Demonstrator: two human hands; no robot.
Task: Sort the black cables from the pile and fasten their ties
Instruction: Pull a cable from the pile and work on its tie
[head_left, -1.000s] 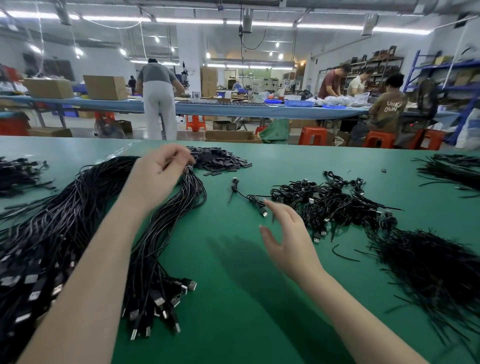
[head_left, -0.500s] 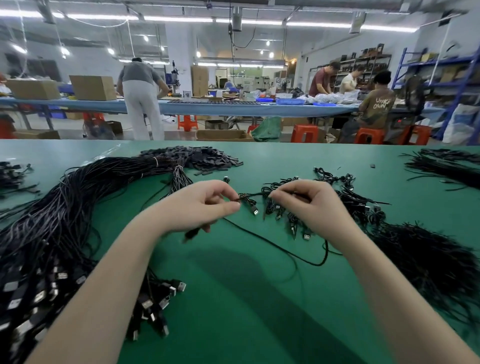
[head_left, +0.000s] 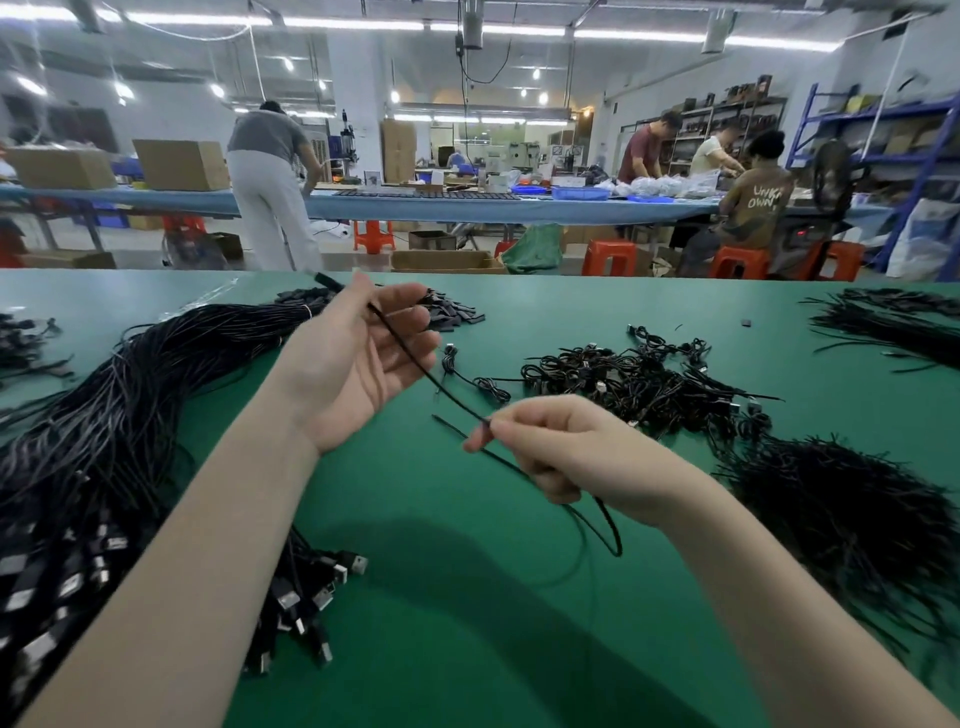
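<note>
A single thin black cable (head_left: 415, 358) stretches taut above the green table (head_left: 467, 623) between my two hands. My left hand (head_left: 358, 364) is raised palm up; the cable's plug end sticks out past the thumb, which pinches it against the index finger. My right hand (head_left: 561, 447) pinches the cable lower down between thumb and forefinger, and the rest hangs in a loop (head_left: 615, 540) below the wrist. A thick bundle of long black cables (head_left: 130, 405) lies at the left with its USB plugs (head_left: 311, 587) toward me.
A heap of small coiled cables (head_left: 639, 379) lies at centre right. A mound of thin black ties (head_left: 857, 519) sits at the right. Small flat black pieces (head_left: 452, 312) lie behind my left hand. More cables (head_left: 893, 327) lie far right. People work at a blue table (head_left: 467, 208) behind.
Both hands have lifted off the table and drawn apart, pulling one cable taut. My left hand has turned palm up and moved farther away; the right has dropped toward me.
</note>
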